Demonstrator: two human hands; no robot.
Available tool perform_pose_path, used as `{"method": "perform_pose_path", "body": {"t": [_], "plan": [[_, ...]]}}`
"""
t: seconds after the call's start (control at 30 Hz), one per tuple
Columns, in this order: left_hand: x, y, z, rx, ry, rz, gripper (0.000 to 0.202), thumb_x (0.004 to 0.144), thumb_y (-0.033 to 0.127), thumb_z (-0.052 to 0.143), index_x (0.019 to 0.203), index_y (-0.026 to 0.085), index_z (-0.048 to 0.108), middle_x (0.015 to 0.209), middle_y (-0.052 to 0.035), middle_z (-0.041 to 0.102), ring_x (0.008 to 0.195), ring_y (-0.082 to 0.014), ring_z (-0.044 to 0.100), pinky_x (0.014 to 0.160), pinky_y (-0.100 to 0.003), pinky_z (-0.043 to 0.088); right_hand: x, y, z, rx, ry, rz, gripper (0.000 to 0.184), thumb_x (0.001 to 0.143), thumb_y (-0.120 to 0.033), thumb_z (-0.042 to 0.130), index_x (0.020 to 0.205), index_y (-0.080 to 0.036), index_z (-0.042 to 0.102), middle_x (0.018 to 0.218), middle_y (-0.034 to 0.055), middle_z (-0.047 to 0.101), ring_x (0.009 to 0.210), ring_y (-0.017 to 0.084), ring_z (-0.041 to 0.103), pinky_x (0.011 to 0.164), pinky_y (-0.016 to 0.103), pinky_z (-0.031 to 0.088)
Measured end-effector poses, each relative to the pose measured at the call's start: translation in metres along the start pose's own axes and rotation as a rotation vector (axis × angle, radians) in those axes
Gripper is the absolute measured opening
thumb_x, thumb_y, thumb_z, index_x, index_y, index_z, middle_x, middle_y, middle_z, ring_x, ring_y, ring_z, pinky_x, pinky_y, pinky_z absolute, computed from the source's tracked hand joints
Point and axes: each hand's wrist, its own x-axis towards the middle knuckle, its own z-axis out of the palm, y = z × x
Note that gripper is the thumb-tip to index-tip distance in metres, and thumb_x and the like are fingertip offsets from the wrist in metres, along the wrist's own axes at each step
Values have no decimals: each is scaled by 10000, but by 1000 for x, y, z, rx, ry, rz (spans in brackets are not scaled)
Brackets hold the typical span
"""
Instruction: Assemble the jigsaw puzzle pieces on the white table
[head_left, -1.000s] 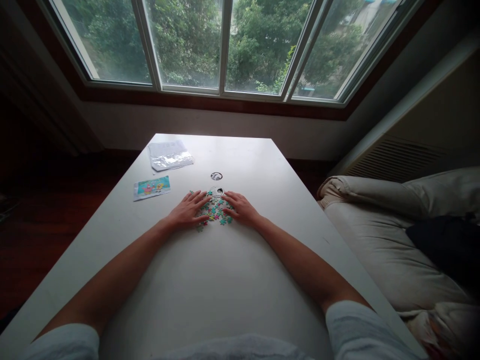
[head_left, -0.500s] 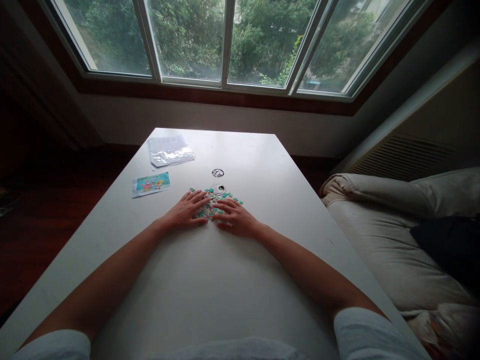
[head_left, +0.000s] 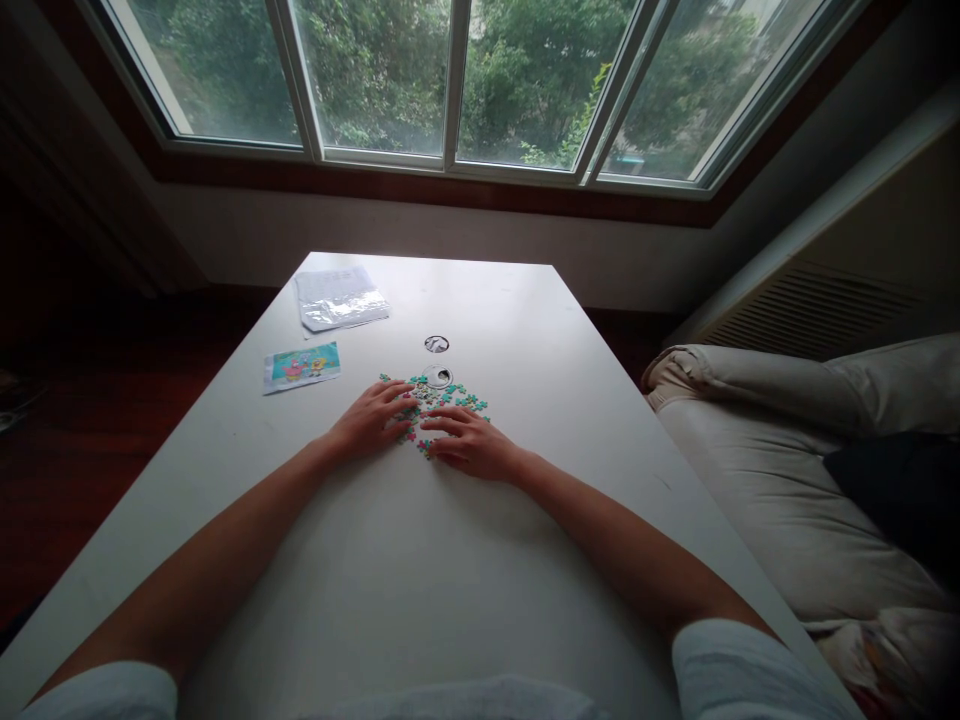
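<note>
Small jigsaw puzzle pieces point(head_left: 457, 397), mostly green with some pink and yellow, lie scattered in a loose pile on the white table point(head_left: 420, 580). My left hand point(head_left: 373, 417) rests palm down on the left side of the pile, its fingers spread over some pieces. From the right, my right hand point(head_left: 471, 441) lies across the near side with fingers apart, a few pieces by its fingertips. Both hands are open, and the pieces beneath them are partly hidden. A small picture card point(head_left: 301, 368) with colourful cartoon figures lies left of the pile.
A clear plastic bag point(head_left: 343, 298) with papers lies at the table's far left. Two round inserts point(head_left: 436, 344) sit in the tabletop beyond the pile. On the right stands a pale sofa point(head_left: 735, 470) with a dark cushion point(head_left: 900, 495). Windows point(head_left: 450, 90) line the far wall.
My right hand has shifted slightly toward me, bringing a few pieces to the near side. My left hand has slid a little left. The pile is more spread, with a gap between the hands.
</note>
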Motion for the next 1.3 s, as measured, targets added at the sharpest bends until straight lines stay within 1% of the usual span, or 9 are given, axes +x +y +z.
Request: {"method": "perform_pose_path", "body": {"t": [0.27, 0.33, 0.47, 0.63, 0.8, 0.97, 1.07, 1.17, 1.3], "plan": [[0, 1, -3, -12, 24, -6, 367, 977, 419, 507, 1289, 280, 642, 1479, -51, 530, 1407, -267, 418, 1185, -490, 342, 2, -13, 5, -22, -35, -46, 198, 967, -273, 605, 1132, -292, 713, 1386, 37, 611, 1372, 233, 461, 1154, 440, 359], [-1, 5, -4, -26, 18, 10, 432, 954, 462, 547, 1341, 281, 605, 1508, -59, 498, 1423, -276, 396, 1193, -490, 327, 1, -11, 6, -35, -25, -37, 189, 971, -282, 595, 1120, -279, 710, 1392, 44, 607, 1376, 240, 453, 1147, 447, 358], [0, 14, -6, -36, -16, 24, 698, 904, 572, 591, 1512, 275, 421, 1575, -86, 406, 1461, -305, 335, 1222, -511, 259, 2, -9, 5, -50, -9, -43, 183, 990, -296, 557, 1099, -255, 698, 1365, 53, 620, 1354, 243, 454, 1114, 437, 370], [0, 13, -5, -25, -54, 6, 800, 879, 591, 615, 1561, 290, 325, 1612, -76, 345, 1483, -314, 287, 1236, -523, 207, 3, -9, 3, -75, 2, -12, 178, 1002, -307, 536, 1064, -252, 694, 1139, 64, 685, 1123, 226, 542, 953, 383, 422], [-2, 3, -2, -11, -42, -35, 748, 900, 524, 602, 1557, 290, 332, 1601, -69, 366, 1487, -315, 278, 1230, -537, 206, 3, -9, 1, -100, -16, -12, 177, 999, -337, 546, 1023, -247, 697, 986, 63, 668, 957, 215, 530, 855, 368, 398], [-1, -1, -1, -12, -15, -24, 642, 934, 446, 562, 1529, 278, 389, 1567, -67, 423, 1458, -293, 335, 1215, -510, 269, 2, -7, 4, -70, -10, -14, 172, 1006, -324, 534, 1030, -248, 687, 1006, 59, 671, 969, 209, 536, 871, 360, 389], [-2, -3, 0, 2, 20, -31, 510, 959, 426, 523, 1447, 280, 505, 1526, -65, 475, 1432, -280, 376, 1200, -499, 309, 1, -3, 5, -53, 12, 12, 177, 1008, -302, 523, 1049, -252, 688, 1030, 61, 676, 997, 212, 540, 897, 365, 395], [-2, -6, 1, 18, 48, -47, 426, 963, 392, 514, 1369, 281, 582, 1487, -63, 513, 1408, -273, 407, 1187, -498, 337, -3, 5, 7, -32, 55, 82, 198, 1013, -313, 508, 1028, -251, 696, 996, 63, 683, 975, 212, 550, 895, 366, 409], [-2, -6, 1, 9, 57, -49, 397, 951, 367, 521, 1328, 290, 615, 1462, -58, 538, 1388, -274, 429, 1173, -507, 362, -10, 20, 7, 3, 161, 252, 249, 1022, -359, 482, 1019, -248, 705, 950, 73, 686, 940, 221, 565, 891, 376, 431]]}}
